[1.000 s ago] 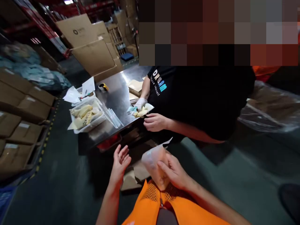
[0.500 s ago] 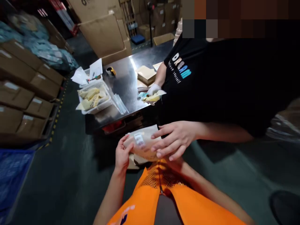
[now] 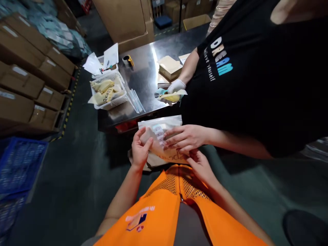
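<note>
A translucent plastic zip bag with a barcode label and printed lettering is held in front of my vest. My left hand pinches its left side between thumb and fingers. At its lower right corner, my right hand grips the edge, the fingertips partly hidden behind a co-worker's hand. That co-worker's bare hand lies across the bag with fingers touching the label area. Below the bag, a beige packet or sheet shows; what supports it is hidden.
A metal table stands ahead, with white baskets of yellowish bags, a tape roll and a stack of brown card. The co-worker's gloved hand holds a yellow-and-teal item. Cartons and a blue crate stand left.
The bag has come up flatter to view, showing its zip edge and lettering. My right hand, formerly hidden behind the co-worker's hand, now shows at the bag's corner. The camera view has shifted.
</note>
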Action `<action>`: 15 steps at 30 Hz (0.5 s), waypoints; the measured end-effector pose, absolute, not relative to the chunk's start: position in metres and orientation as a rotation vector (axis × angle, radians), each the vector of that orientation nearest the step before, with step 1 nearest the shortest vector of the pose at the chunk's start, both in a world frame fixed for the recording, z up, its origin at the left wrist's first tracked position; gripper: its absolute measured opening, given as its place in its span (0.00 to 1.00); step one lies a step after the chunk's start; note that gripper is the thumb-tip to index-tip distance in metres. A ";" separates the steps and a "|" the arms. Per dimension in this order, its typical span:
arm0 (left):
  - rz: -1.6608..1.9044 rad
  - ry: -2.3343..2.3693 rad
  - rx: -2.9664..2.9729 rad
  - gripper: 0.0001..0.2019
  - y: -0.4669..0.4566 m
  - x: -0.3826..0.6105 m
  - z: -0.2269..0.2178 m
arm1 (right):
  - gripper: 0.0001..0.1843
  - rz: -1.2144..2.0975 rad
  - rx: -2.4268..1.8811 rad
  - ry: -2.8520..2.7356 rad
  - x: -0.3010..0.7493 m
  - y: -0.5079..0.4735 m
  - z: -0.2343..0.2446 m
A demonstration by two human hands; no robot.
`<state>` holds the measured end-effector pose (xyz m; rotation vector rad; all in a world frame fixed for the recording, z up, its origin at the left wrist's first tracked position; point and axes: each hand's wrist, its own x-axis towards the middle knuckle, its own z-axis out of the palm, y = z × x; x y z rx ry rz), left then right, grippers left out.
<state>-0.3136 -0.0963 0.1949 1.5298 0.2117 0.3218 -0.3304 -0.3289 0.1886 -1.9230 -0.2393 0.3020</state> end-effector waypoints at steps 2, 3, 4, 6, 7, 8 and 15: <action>0.313 0.215 1.499 0.29 -0.100 -0.313 0.197 | 0.21 0.295 -1.943 -0.135 -0.345 -0.335 0.187; 0.304 0.215 1.483 0.31 -0.102 -0.312 0.198 | 0.22 0.296 -1.971 -0.097 -0.351 -0.338 0.187; 0.294 0.210 1.466 0.34 -0.105 -0.311 0.199 | 0.22 0.304 -2.014 -0.078 -0.358 -0.342 0.189; 0.270 0.186 1.416 0.41 -0.110 -0.309 0.202 | 0.22 0.362 -2.111 -0.120 -0.368 -0.352 0.200; 0.254 0.168 1.386 0.45 -0.111 -0.308 0.203 | 0.21 0.396 -2.142 -0.177 -0.373 -0.358 0.211; 0.238 0.154 1.360 0.49 -0.112 -0.306 0.203 | 0.19 0.412 -2.151 -0.244 -0.377 -0.364 0.225; 0.005 0.449 1.424 0.52 -0.097 -0.322 0.166 | 0.19 -0.144 -1.931 -0.750 -0.400 -0.397 0.349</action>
